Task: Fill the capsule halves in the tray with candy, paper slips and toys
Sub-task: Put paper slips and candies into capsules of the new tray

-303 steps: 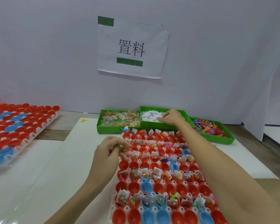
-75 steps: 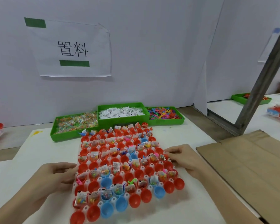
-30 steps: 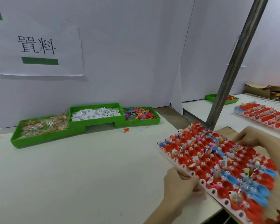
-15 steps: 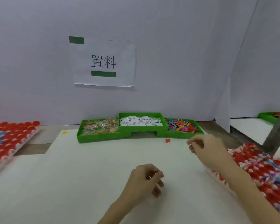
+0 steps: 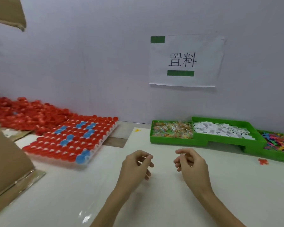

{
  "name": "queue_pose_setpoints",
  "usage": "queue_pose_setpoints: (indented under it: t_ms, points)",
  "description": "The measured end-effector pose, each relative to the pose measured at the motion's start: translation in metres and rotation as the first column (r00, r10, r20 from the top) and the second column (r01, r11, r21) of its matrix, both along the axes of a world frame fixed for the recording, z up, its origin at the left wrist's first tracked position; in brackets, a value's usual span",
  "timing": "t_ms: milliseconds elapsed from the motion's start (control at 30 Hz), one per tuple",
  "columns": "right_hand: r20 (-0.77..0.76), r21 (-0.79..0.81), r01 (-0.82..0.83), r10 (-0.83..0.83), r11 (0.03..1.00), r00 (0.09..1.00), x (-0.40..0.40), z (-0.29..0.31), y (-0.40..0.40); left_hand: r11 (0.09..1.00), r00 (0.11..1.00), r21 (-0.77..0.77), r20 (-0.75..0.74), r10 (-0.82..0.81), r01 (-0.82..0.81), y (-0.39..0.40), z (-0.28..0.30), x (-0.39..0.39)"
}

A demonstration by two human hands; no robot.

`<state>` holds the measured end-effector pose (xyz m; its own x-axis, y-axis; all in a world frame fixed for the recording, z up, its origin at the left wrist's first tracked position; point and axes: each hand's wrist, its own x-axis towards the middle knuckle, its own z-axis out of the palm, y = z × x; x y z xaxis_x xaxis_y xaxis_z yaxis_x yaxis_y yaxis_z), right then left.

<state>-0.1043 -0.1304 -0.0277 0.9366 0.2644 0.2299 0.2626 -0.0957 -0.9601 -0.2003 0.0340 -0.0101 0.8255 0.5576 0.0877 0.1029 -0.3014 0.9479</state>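
Neither hand has a grip on anything: the left hand (image 5: 136, 163) and right hand (image 5: 191, 163) hover side by side, apart, above the white counter (image 5: 162, 202), fingers loosely curled and empty. To the left of them, on the counter, lies a white tray (image 5: 97, 145) packed with red and blue capsule halves (image 5: 72, 138), with a loose heap of red capsule halves (image 5: 23, 113) behind it. Along the back wall to the right stand three green bins: wrapped candy (image 5: 171, 131), then paper slips (image 5: 220, 130) in a raised bin, then coloured plastic toys (image 5: 279, 141) at the frame edge. One small red toy (image 5: 263, 161) lies on the counter before them. A brown cardboard box (image 5: 5, 169) fills the left edge, and a paper sign (image 5: 185, 60) hangs on the wall
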Motion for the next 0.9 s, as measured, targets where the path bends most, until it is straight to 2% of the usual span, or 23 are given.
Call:
queue_pose_setpoints:
  t_ms: [133, 267, 333, 467, 667, 767, 833, 900]
  points:
    - [-0.141, 0.062, -0.222, 0.229, 0.973, 0.963, -0.001, 0.004, 0.089, 0.948, 0.956, 0.16, 0.154, 0.25, -0.274, 0.054, 0.012, -0.02]
    - [-0.356, 0.07, -0.417, 0.413, 0.906, 0.838, -0.001, 0.011, 0.204, 0.913, 0.921, 0.187, 0.222, 0.32, -0.362, 0.086, 0.012, -0.03]
    - [-0.422, 0.09, -0.442, 0.436, 0.892, 0.795, 0.001, 0.014, 0.249, 0.897, 0.919, 0.225, 0.206, 0.337, -0.38, 0.101, 0.01, -0.033]
    - [-0.531, 0.099, -0.369, 0.362, 0.924, 0.766, 0.013, 0.011, 0.303, 0.876, 0.918, 0.277, 0.166, 0.362, -0.395, 0.144, 0.016, -0.039]
    - [-0.605, 0.121, -0.363, 0.359, 0.924, 0.711, 0.024, 0.014, 0.311, 0.836, 0.882, 0.282, 0.169, 0.439, -0.47, 0.205, 0.043, -0.055]
    - [-0.603, 0.135, -0.394, 0.391, 0.909, 0.695, 0.021, 0.017, 0.29, 0.76, 0.835, 0.348, 0.19, 0.516, -0.549, 0.232, 0.052, -0.062]
    - [-0.582, 0.135, -0.398, 0.398, 0.907, 0.709, 0.021, 0.023, 0.265, 0.702, 0.812, 0.435, 0.139, 0.566, -0.564, 0.251, 0.054, -0.066]
    - [-0.562, 0.157, -0.405, 0.419, 0.901, 0.714, 0.022, 0.031, 0.237, 0.677, 0.798, 0.519, 0.016, 0.602, -0.521, 0.271, 0.051, -0.07]
